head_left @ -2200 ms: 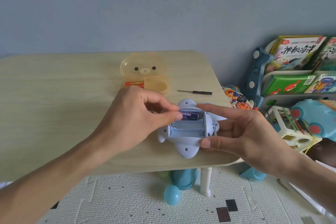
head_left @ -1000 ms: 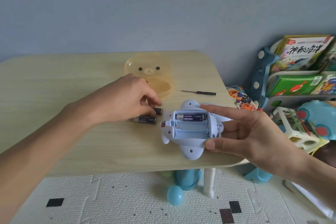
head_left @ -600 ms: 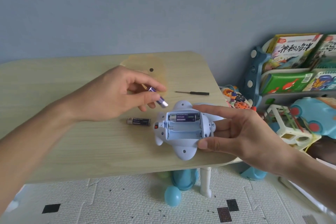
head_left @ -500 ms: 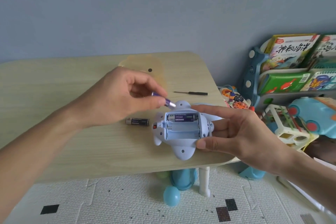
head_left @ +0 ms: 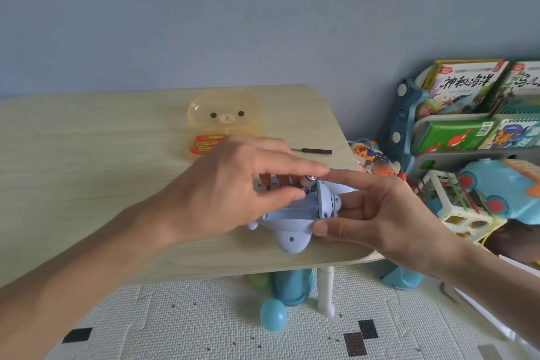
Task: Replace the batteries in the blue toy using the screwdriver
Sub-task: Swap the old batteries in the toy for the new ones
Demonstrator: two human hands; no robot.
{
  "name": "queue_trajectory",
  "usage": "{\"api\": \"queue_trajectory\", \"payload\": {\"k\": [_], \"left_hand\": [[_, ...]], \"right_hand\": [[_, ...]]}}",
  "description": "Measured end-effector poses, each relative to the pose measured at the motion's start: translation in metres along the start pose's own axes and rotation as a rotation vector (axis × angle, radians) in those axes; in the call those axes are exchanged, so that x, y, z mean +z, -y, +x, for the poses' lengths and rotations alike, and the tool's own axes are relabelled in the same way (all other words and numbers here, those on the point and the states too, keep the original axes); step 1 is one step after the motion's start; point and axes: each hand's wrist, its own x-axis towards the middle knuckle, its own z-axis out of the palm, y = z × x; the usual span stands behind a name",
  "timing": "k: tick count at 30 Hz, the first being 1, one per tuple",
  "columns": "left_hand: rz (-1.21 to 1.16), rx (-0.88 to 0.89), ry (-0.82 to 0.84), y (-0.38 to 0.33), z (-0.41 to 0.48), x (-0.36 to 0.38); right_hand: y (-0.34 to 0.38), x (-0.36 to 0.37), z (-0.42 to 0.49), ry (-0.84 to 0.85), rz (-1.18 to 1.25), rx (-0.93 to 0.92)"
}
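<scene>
The pale blue toy lies underside up near the table's front right corner, its battery bay open. My right hand grips the toy's right side. My left hand covers the bay, fingers pinching a purple battery down into it. The screwdriver, thin with a black handle, lies on the table behind the toy. Several orange batteries lie in the orange bear-face case. The black battery that lay on the table is hidden behind my left hand.
The light wooden table ends just right of the toy. A toy shelf with picture books and plastic toys stands at the right. A blue ball lies on the foam mat under the table.
My left hand picked a purple battery up off the table and carried it right onto the toy's open bay. My right hand kept its hold on the toy.
</scene>
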Motion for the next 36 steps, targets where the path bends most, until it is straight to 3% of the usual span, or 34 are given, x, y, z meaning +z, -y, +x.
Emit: {"api": "queue_trajectory", "payload": {"k": [4,13,26,32,36], "left_hand": [[0.097,0.117,0.009,-0.002,0.0,0.011],[0.13,0.116,-0.014,-0.003,-0.003,0.01],[0.403,0.295,0.092,-0.004,-0.001,0.004],[0.237,0.064,0.026,0.014,-0.007,-0.037],[0.278,-0.136,0.08,0.037,-0.031,-0.069]], "right_hand": [[0.001,0.0,-0.001,0.009,-0.018,-0.01],[-0.002,0.001,0.004,-0.078,-0.008,0.032],[-0.005,0.0,0.004,-0.137,-0.014,0.007],[-0.005,-0.001,0.001,-0.112,0.006,-0.003],[-0.004,-0.001,0.001,-0.1,0.021,-0.011]]}}
